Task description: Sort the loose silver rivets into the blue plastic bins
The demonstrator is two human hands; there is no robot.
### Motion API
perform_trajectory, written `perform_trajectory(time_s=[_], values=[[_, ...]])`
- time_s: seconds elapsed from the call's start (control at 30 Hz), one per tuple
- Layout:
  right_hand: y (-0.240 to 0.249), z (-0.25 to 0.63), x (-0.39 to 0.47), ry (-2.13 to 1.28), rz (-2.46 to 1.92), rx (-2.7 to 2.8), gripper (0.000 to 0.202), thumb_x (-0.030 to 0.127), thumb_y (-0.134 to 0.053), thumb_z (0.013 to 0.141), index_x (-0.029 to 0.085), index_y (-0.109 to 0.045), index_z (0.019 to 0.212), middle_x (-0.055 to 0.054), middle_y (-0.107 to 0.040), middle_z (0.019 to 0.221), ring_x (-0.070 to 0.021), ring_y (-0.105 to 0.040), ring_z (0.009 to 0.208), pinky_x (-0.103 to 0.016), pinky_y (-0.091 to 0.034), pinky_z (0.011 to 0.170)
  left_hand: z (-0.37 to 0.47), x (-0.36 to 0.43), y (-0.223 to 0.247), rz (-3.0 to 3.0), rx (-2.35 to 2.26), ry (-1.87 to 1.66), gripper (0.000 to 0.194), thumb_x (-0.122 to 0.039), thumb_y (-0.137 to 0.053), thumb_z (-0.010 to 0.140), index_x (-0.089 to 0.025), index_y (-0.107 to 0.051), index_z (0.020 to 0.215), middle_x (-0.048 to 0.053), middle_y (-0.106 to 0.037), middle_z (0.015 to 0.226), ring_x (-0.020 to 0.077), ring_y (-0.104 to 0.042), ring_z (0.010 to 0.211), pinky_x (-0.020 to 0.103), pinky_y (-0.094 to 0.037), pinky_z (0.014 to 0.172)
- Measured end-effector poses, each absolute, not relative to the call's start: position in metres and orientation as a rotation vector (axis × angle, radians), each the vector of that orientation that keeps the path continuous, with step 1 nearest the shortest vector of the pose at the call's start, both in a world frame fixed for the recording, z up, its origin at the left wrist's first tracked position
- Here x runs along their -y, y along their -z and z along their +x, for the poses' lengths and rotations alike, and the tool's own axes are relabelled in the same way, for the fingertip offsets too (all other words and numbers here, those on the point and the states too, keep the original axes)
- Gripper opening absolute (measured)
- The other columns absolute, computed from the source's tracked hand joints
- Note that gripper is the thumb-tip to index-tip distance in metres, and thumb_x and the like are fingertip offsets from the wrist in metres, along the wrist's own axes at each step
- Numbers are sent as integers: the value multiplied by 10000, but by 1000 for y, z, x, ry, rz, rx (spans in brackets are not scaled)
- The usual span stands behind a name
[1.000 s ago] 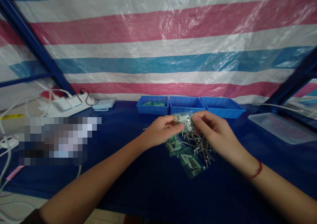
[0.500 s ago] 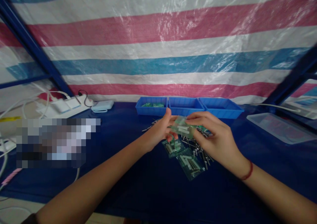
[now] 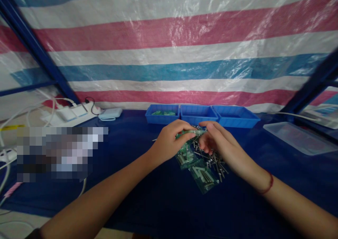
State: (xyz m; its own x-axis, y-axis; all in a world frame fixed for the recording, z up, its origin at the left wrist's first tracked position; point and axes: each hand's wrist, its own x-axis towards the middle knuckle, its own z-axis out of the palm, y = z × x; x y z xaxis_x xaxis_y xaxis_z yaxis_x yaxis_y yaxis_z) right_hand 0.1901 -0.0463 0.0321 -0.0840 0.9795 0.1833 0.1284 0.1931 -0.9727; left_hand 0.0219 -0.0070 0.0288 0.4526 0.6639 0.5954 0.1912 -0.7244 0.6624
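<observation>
- the left hand (image 3: 170,140) pinched a small greenish bag (image 3: 196,132) between thumb and fingers.
- the right hand (image 3: 221,138) was at the bag's other end, fingers curled.
- two filled bags (image 3: 204,176) lay on the blue table (image 3: 153,200) beside loose metal pieces (image 3: 218,165).
- three blue bins (image 3: 198,119) stood behind, the leftmost holding green packets (image 3: 164,113).

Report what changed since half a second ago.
The left hand, open with its thumb raised then, has closed on the plastic packet, now folded or edge-on. The right hand has curled inward; whether it still touches the packet is unclear. The tabletop packets and blue bins stayed put.
</observation>
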Motion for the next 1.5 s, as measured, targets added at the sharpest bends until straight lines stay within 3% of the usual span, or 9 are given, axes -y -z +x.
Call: perform_trajectory(time_s=[0.13,0.33,0.47,0.63,0.8,1.0,1.23,1.4,1.5], values=[[-32,189,44,-1272,-1036,1264,307,434,-607,770,207,-546,969,21,-579,696,-99,-542,560,-233,-421,507,22,8,-27,2538,-656,-1199,184,-125,-544,839,-211,-639,971,73,-543,1114,196,-512,1083,396,-391,964],[-32,197,23,-870,-1089,1361,225,359,-643,733,199,-563,869,44,-531,594,-97,-490,521,-236,-389,491,14,-1,-22,2392,-1045,-1290,415,13,-460,737,-143,-493,1120,94,-547,1111,193,-527,1024,361,-445,897],[-40,181,-13,-570,-1102,1582,191,334,-541,805,174,-541,908,35,-521,588,-111,-481,520,-243,-369,474,5,-3,-25,2533,-1173,-1014,220,-54,-443,766,-160,-594,885,52,-596,933,184,-564,865,347,-453,831],[-44,145,-64,-457,-1111,1731,182,199,-556,753,160,-561,931,-18,-611,736,-151,-569,667,-315,-450,648,4,7,-32,2639,-1155,-794,215,-92,-421,785,-178,-617,772,25,-612,801,168,-575,762,303,-454,728],[-39,152,-56,-326,-1184,1804,227,162,-553,735,132,-591,957,-90,-642,881,-208,-585,813,-394,-426,783,-1,6,-38,2773,-1062,-628,212,-116,-428,801,-173,-629,833,42,-631,831,185,-586,787,308,-445,732],[-29,197,7,-336,-1234,1954,149,232,-515,802,178,-607,905,-38,-658,831,-173,-600,738,-316,-458,664,-2,5,-38,2833,-621,-431,152,-229,-533,824,-171,-645,908,39,-635,859,167,-582,821,278,-419,804],[-27,217,29,-326,-1294,1977,146,254,-495,834,201,-627,867,-24,-684,844,-167,-626,749,-294,-465,616,16,30,-30,2892,-573,-460,491,-596,-627,691,-193,-649,970,70,-601,1013,245,-515,943,363,-384,835],[-31,214,32,-203,-1209,2005,123,205,-511,819,205,-628,857,-26,-683,847,-171,-624,777,-318,-476,676,20,33,-23,2914,-755,-405,597,-632,-589,704,-153,-610,1061,102,-584,1053,281,-494,983,412,-382,848],[-31,213,35,-166,-1182,2024,118,202,-506,827,209,-623,838,-27,-683,844,-175,-619,797,-342,-476,722,22,33,-21,2863,-787,-415,503,-576,-610,723,-162,-615,1009,99,-566,1075,279,-484,995,427,-384,862]])
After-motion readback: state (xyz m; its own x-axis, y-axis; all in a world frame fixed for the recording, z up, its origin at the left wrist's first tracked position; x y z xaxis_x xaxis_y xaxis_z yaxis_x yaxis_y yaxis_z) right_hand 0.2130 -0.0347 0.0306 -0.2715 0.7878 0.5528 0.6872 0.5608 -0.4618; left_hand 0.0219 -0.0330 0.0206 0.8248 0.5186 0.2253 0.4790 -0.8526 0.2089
